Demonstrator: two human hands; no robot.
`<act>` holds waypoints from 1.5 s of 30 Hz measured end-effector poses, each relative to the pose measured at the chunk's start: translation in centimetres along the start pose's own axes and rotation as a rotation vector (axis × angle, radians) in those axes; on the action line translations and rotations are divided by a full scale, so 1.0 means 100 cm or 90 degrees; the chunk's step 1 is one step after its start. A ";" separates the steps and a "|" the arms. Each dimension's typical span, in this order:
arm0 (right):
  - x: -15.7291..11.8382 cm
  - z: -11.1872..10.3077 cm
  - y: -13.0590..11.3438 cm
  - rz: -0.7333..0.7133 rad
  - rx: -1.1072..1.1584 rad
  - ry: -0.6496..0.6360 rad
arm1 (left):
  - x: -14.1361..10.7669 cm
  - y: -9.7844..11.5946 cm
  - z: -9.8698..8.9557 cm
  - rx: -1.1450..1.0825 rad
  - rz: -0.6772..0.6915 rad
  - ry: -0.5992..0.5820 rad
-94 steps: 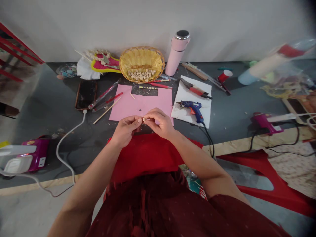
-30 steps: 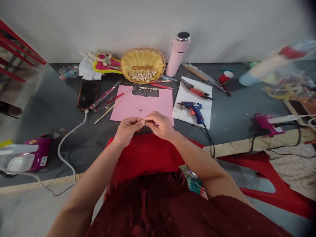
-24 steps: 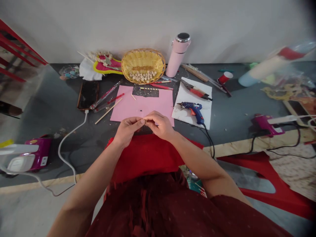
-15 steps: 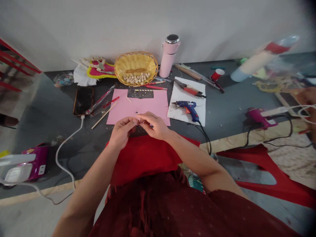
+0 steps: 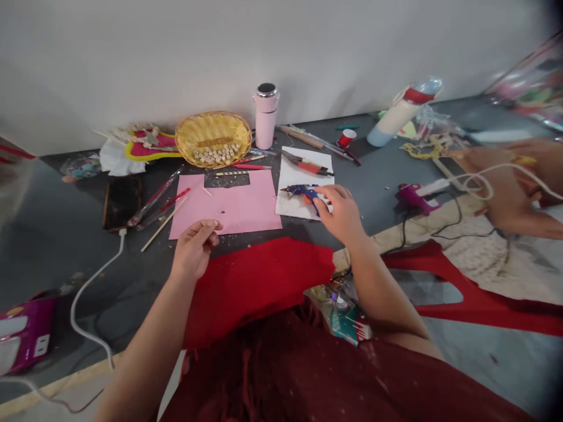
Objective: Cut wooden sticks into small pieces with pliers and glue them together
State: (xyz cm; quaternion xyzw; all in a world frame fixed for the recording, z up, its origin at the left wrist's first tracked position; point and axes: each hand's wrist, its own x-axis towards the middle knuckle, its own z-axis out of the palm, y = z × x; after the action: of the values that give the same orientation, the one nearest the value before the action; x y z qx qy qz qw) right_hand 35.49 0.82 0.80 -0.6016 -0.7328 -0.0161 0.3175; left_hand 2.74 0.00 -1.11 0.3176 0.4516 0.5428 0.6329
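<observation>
My left hand (image 5: 196,246) is pinched closed above the near edge of the pink sheet (image 5: 250,205). A tiny pale piece shows at its fingertips, too small to name. My right hand (image 5: 341,214) has its thumb and fingers round the handle of a blue hot glue gun (image 5: 301,190), which is still on a white board (image 5: 288,170). Pliers (image 5: 308,164) with red and black handles lie behind the gun. A red cloth (image 5: 259,281) spreads below my hands, over my lap and the table edge.
A yellow basket (image 5: 185,132) of small pale pieces and a pink flask (image 5: 265,120) stand by the wall. A phone (image 5: 123,202) with a white cable lies left. To the right are a tilted bottle (image 5: 391,123), a magenta device (image 5: 416,198) and another person's arm (image 5: 505,193).
My hands have parted. The right one has moved right from the pinch to the glue gun's handle, while the left stays pinched. The view has shifted to the right.
</observation>
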 end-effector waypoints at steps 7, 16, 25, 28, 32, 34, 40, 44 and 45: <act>-0.045 0.014 0.041 0.044 -0.099 -0.078 | -0.014 0.001 0.007 0.213 -0.017 -0.227; -0.046 0.021 0.045 0.060 -0.112 -0.067 | -0.013 -0.002 0.004 0.301 -0.051 -0.279; -0.048 0.021 0.044 0.039 -0.142 -0.070 | -0.010 -0.007 0.002 0.285 -0.066 -0.261; -0.048 0.020 0.045 0.042 -0.136 -0.070 | -0.010 -0.008 0.003 0.274 -0.065 -0.248; -0.040 0.019 0.041 0.074 -0.145 -0.076 | -0.010 -0.008 0.004 0.261 -0.065 -0.241; -0.032 0.020 0.037 0.094 -0.172 -0.089 | -0.010 -0.007 0.005 0.255 -0.063 -0.236; -0.007 0.021 0.036 0.139 -0.242 -0.126 | -0.010 -0.007 0.005 0.210 -0.072 -0.223; -0.001 0.014 0.053 0.162 -0.280 -0.070 | -0.010 -0.008 0.004 0.160 -0.066 -0.218; 0.000 0.012 0.057 0.178 -0.281 -0.073 | -0.010 -0.009 0.003 0.148 -0.066 -0.216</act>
State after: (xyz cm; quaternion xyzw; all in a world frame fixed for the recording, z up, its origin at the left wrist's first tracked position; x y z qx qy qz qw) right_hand 40.02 2.85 -2.23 -0.7515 -0.6384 -0.0970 0.1356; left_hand 3.36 -1.10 -1.55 0.4515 0.4140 0.3926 0.6860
